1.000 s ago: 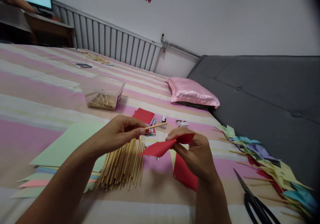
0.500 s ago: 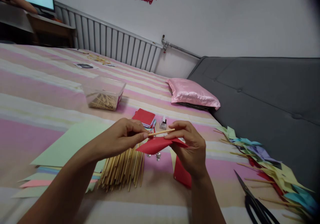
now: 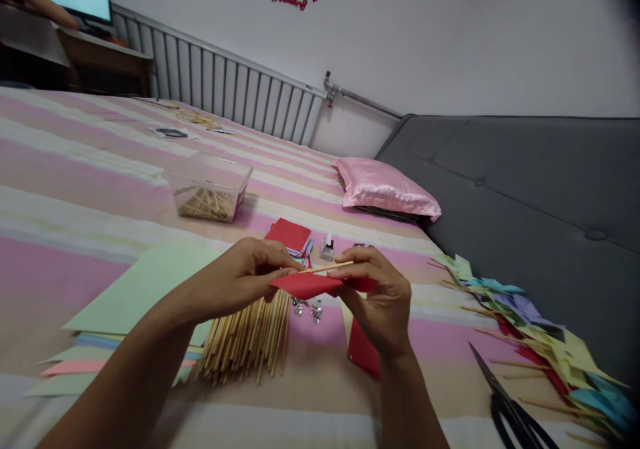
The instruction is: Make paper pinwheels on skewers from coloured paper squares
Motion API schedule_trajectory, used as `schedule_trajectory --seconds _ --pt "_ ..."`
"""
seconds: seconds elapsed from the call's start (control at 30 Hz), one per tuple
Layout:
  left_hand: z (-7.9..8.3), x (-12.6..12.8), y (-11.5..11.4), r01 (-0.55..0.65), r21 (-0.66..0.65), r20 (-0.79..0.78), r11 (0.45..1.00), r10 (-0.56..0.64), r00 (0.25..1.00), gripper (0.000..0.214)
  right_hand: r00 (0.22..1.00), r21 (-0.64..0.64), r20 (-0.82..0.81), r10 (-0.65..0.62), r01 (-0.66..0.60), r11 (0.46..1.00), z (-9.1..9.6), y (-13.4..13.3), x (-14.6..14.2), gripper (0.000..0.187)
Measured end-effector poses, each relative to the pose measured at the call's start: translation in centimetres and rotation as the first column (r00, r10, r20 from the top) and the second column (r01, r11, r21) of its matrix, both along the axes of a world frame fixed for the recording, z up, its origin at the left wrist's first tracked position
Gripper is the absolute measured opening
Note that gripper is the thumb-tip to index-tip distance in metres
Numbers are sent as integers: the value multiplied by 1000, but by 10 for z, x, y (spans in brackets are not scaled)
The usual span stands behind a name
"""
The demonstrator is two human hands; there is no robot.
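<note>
A piece of red paper (image 3: 307, 284) is held up in front of me between both hands. My left hand (image 3: 250, 269) pinches its left corner, and the left end of a thin wooden stick (image 3: 325, 267) meets those fingers. Closed around the right part of the paper, my right hand (image 3: 379, 292) has its fingertips on the stick's other end. The stick lies along the paper's upper edge. Below my left hand is a bundle of wooden sticks (image 3: 245, 342). Small silvery pieces (image 3: 316, 311) rest on the sheet behind the paper. Another red paper piece (image 3: 364, 349) lies under my right wrist.
Scissors (image 3: 507, 395) and a row of paper pinwheels (image 3: 530, 315) lie at right. Pale green sheets (image 3: 135, 289) are at left. Farther back are a clear box (image 3: 210, 192), stacked red squares (image 3: 289, 234) and a pink pillow (image 3: 390, 185). A person's arm (image 3: 50, 9) shows top left.
My left fingers have shifted from the stick's end onto the paper's left corner. The paper has risen closer to the stick, which has tilted slightly flatter.
</note>
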State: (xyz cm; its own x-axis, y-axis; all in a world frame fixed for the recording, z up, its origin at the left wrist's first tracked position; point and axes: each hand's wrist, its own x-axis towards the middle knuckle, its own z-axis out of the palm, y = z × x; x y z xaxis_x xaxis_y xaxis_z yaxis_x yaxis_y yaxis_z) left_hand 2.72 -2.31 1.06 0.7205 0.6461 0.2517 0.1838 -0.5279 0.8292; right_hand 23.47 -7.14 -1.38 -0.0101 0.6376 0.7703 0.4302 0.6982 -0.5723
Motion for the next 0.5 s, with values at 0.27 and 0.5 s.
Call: schedule_trajectory --seconds 0.27,0.5 --pt "2 0 0 3 25 48 1000 -4 999 23 1000 64 1 2 -2 998 0 -1 -1 13" --pt "-1 -1 1 1 53 84 999 -6 996 24 1000 74 -7 16 -15 997 0 1 -1 15"
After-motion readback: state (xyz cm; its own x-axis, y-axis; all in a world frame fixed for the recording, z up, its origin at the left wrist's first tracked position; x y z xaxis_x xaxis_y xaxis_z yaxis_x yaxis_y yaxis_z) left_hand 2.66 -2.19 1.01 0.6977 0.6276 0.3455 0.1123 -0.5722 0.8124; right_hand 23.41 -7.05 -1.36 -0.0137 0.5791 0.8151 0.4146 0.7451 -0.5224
